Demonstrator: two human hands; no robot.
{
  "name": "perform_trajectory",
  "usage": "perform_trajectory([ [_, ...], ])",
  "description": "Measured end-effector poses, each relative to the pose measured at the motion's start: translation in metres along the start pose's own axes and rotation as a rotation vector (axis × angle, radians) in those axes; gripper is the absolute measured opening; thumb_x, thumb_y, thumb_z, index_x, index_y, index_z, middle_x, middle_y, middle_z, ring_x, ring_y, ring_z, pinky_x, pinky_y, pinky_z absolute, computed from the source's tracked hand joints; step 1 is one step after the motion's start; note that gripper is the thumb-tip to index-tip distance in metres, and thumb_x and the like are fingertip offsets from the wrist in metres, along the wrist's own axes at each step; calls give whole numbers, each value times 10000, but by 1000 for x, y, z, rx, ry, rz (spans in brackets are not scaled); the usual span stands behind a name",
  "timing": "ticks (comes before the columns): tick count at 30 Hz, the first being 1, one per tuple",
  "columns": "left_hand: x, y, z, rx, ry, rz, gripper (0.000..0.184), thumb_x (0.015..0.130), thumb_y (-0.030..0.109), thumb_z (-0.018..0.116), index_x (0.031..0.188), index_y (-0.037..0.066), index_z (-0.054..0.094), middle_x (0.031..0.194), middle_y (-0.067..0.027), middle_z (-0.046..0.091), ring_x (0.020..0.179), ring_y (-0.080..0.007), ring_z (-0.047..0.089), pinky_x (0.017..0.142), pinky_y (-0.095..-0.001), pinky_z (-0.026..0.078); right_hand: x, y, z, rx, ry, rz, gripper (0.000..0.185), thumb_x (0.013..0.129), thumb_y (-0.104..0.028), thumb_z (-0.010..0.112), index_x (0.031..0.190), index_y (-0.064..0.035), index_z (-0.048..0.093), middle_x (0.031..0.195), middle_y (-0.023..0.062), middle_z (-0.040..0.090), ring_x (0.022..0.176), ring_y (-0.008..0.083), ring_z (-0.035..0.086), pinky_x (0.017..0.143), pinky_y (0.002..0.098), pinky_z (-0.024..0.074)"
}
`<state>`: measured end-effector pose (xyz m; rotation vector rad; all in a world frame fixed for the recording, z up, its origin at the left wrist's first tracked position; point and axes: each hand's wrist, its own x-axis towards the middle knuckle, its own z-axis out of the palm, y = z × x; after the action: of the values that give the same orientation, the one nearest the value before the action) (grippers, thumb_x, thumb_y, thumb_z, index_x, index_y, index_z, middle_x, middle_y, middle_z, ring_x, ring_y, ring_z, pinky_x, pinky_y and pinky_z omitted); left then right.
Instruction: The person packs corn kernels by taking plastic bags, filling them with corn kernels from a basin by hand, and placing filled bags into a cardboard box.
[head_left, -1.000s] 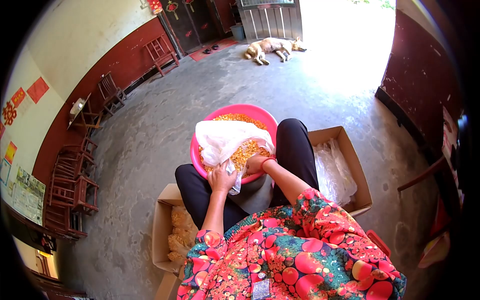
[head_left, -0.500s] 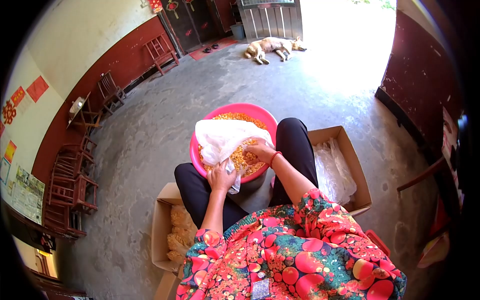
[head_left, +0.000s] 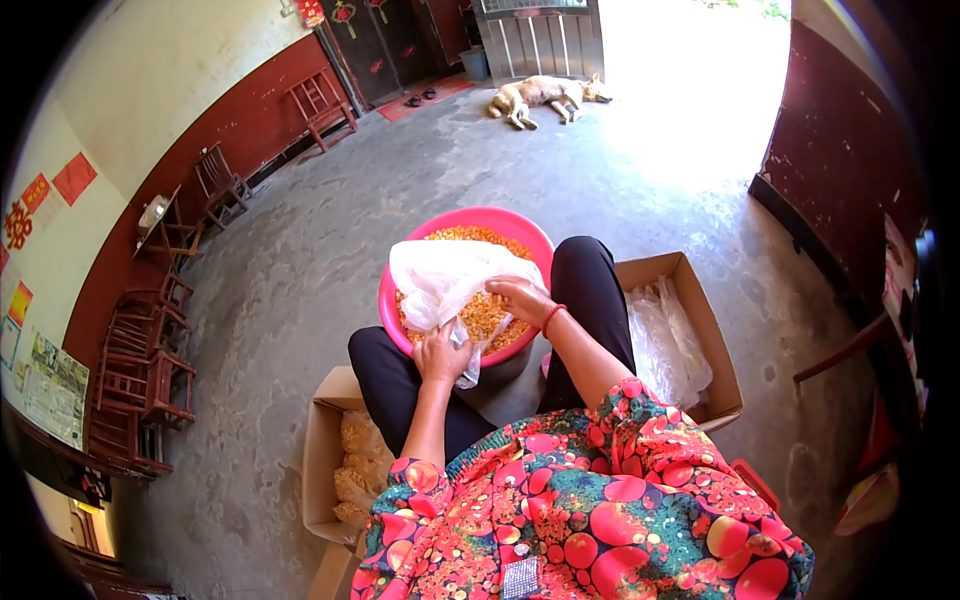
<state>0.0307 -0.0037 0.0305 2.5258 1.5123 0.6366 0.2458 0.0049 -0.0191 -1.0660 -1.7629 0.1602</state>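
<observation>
A pink basin (head_left: 542, 248) full of orange-yellow kernels (head_left: 482, 315) stands between my knees. Across its middle lies a white plastic bag (head_left: 440, 275), covering part of the kernels. My left hand (head_left: 440, 354) is closed on the gathered lower edge of the bag, at the near rim of the basin. On the right side of the basin, my right hand (head_left: 520, 298) has its fingers stretched toward the bag's right edge, just over the kernels. Nothing shows held in it; its palm side is partly hidden.
To my right is a cardboard box (head_left: 727, 375) with clear plastic bags (head_left: 665, 345). Another box (head_left: 322, 455) on my left holds filled bags (head_left: 360, 465). A dog (head_left: 545, 95) lies near the doorway. Wooden chairs (head_left: 165, 385) line the left wall.
My right hand has risen from the kernels at the basin's right side toward the bag's edge, and its fingers have opened. My left hand keeps its hold on the bag.
</observation>
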Motion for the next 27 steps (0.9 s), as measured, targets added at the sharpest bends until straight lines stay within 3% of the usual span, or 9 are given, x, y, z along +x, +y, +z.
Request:
perform_trajectory([
  [1,0,1,-1,-6,-10,-5,509,640,345,586,1100,128,565,1023,-135,584,946,-258,549,828,-371,396,8,-17,-5,0,0,-1,157,789,-174,514,877,-57,568,915,39,564,882,190,547,750,327,442],
  [3,0,0,-1,-11,-12,-9,511,639,345,587,1100,128,566,1021,-136,584,945,-259,549,827,-371,397,20,-47,-13,769,74,925,195,783,-211,501,884,-66,584,883,67,590,789,205,571,691,319,446],
  [7,0,2,-2,-15,-5,-9,514,635,346,589,1100,129,568,1015,-135,587,942,-256,551,823,-367,399,15,-27,-6,830,-7,930,241,774,-249,481,837,-63,621,775,92,610,666,210,581,635,332,453],
  [9,0,3,-4,-10,-14,-15,513,635,346,590,1100,130,568,1014,-134,588,942,-255,551,824,-365,398,20,-56,-12,138,-237,905,292,758,-291,485,741,-38,631,677,104,607,579,197,569,594,353,456],
  [11,1,3,-3,-6,-24,-21,513,636,346,590,1101,130,568,1014,-132,589,941,-253,552,826,-362,398,18,-57,-3,-31,-273,844,339,743,-323,476,730,-32,648,734,137,628,669,225,607,638,361,471],
  [13,1,2,-2,1,-20,-13,510,638,347,591,1099,130,569,1018,-129,590,943,-251,552,831,-358,396,24,-71,-4,-444,-590,789,340,722,-325,496,829,-46,658,858,156,633,803,269,618,711,367,477],
  [14,1,1,-1,1,-20,-15,510,638,347,591,1099,130,569,1018,-129,590,943,-251,552,831,-358,396,27,-72,0,-493,-684,862,334,706,-290,524,915,-64,652,958,157,615,908,296,593,763,377,471],
  [20,1,1,-1,-1,-3,-7,507,640,347,591,1098,131,570,1025,-121,589,948,-249,551,837,-359,394,25,-63,9,-656,-909,849,326,675,-239,581,948,-74,648,998,130,613,954,279,580,769,403,465],
  [27,1,5,-4,-1,-25,-24,512,642,355,593,1103,133,566,1039,-121,584,966,-249,542,846,-360,389,21,-40,25,-669,-1091,800,342,677,-270,597,964,-92,648,1021,131,604,975,293,567,788,404,458],
])
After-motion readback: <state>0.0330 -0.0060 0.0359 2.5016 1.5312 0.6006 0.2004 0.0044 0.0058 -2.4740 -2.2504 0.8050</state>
